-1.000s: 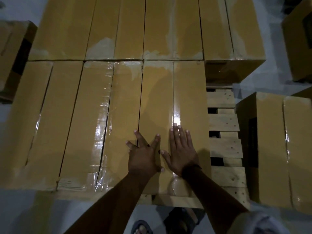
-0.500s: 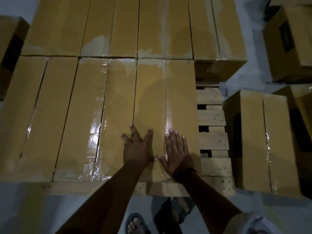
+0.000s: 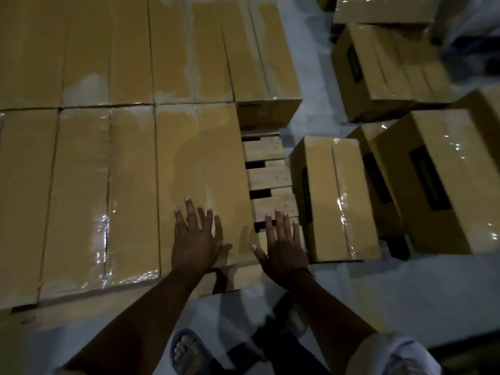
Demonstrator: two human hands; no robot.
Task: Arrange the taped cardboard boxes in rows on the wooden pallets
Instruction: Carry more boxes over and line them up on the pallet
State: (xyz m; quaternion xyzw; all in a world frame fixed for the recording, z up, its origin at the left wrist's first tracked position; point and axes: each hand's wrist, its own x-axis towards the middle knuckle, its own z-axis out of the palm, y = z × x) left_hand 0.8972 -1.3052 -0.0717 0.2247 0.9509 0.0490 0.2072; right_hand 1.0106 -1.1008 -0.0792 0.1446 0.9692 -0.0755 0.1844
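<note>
Two hands, fingers spread, gripping nothing: left hand [image 3: 194, 242] over near-right taped box [image 3: 200, 163]; right hand [image 3: 284, 247] over bare pallet slats [image 3: 270, 177], loose box [image 3: 335, 196] just right.

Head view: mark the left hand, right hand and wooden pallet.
left hand [image 3: 196, 244]: head view, its back.
right hand [image 3: 284, 250]: head view, its back.
wooden pallet [image 3: 266, 152]: head view, bare slat.

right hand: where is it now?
Head view, lower centre-right: the right hand is spread over the bare pallet slats, between the near row's end box and a loose box beside the pallet.
</note>
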